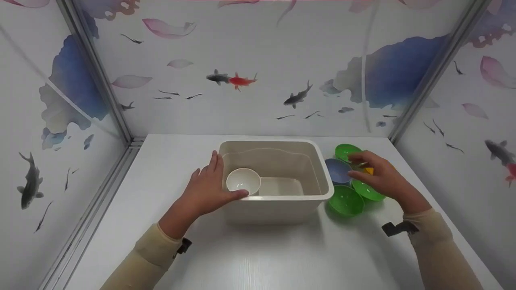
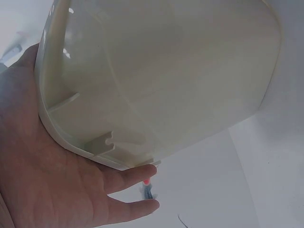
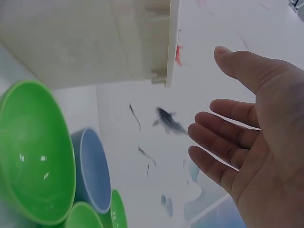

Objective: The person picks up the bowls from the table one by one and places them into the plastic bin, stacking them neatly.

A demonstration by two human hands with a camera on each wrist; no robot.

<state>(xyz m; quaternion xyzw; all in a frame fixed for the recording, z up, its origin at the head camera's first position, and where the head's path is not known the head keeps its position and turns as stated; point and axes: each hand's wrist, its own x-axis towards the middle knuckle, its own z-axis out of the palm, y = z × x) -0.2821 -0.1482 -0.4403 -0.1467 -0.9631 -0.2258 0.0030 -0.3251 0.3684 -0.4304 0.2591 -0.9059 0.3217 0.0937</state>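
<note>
My left hand (image 1: 205, 191) rests against the front left corner of a cream plastic basin (image 1: 274, 209). Its thumb lies over the front rim, and its fingers run fairly straight along the left side. In the left wrist view the fingers (image 2: 128, 178) touch the basin's rim from outside. Inside the basin, at the left, sits a white bowl (image 1: 243, 181). Over several bowls right of the basin hovers my right hand (image 1: 379, 175), its fingers loosely bent and holding nothing. A blue bowl (image 1: 337, 171) and green bowls (image 1: 346, 201) lie below it; something yellow-orange (image 1: 368, 170) is partly hidden.
The basin stands on a white table (image 1: 250, 257). Patterned panels with painted fish (image 1: 297, 96) enclose the back and both sides, joined by metal corner posts (image 1: 96, 72). Another green bowl (image 1: 346, 152) stands at the back of the group.
</note>
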